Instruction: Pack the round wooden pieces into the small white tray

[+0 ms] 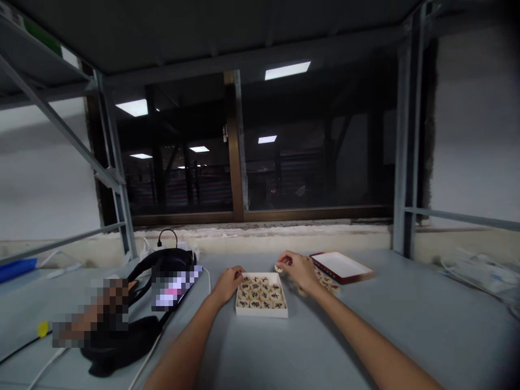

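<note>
Beside the box (pixel 262 312), a disc (pixel 278 267) is being pinched by the right hand (pixel 300 272). The box's far-left corner is being touched by the left hand (pixel 227 284), grip unclear.

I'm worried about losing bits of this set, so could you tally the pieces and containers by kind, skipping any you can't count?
Pieces showing in the white box: 15
Piece in the right hand: 1
White box: 1
Red-edged lid: 1
Total: 18
Left out: red-marked pieces by the lid, overlapping and blurred.
</note>
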{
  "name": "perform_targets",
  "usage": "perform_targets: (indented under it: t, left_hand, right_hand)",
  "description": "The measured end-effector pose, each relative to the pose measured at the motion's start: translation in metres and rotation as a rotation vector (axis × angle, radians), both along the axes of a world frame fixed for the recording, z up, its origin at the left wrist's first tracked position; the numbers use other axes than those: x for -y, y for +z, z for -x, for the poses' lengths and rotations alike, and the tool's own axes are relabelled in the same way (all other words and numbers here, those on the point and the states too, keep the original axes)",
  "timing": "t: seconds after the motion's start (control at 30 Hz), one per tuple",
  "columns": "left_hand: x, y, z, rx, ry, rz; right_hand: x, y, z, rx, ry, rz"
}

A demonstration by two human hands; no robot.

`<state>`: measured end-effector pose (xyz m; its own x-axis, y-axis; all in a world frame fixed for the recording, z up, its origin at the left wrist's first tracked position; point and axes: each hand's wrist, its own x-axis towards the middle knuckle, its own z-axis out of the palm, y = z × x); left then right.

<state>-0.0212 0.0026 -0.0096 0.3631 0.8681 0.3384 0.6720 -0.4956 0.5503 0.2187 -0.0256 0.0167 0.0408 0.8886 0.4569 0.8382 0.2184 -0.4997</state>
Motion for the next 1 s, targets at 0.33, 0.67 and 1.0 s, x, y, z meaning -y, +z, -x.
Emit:
perform_targets:
  t: [0.33,0.67,1.0]
  left_hand:
    - [0.018,0.019,0.001,-0.218,0.184,-0.027]
    - [0.013,0.015,0.002,-0.223,0.166,-0.006]
    - [0.011,0.014,0.002,-0.203,0.139,0.003]
  right_hand:
    - [-0.001,-0.012,0.001,0.158,0.038,-0.005]
    - [0.001,-0.010,-0.014,0.563,0.095,-0.102]
    - [-0.006,-0.022,-0.023,0.419,0.207,0.404]
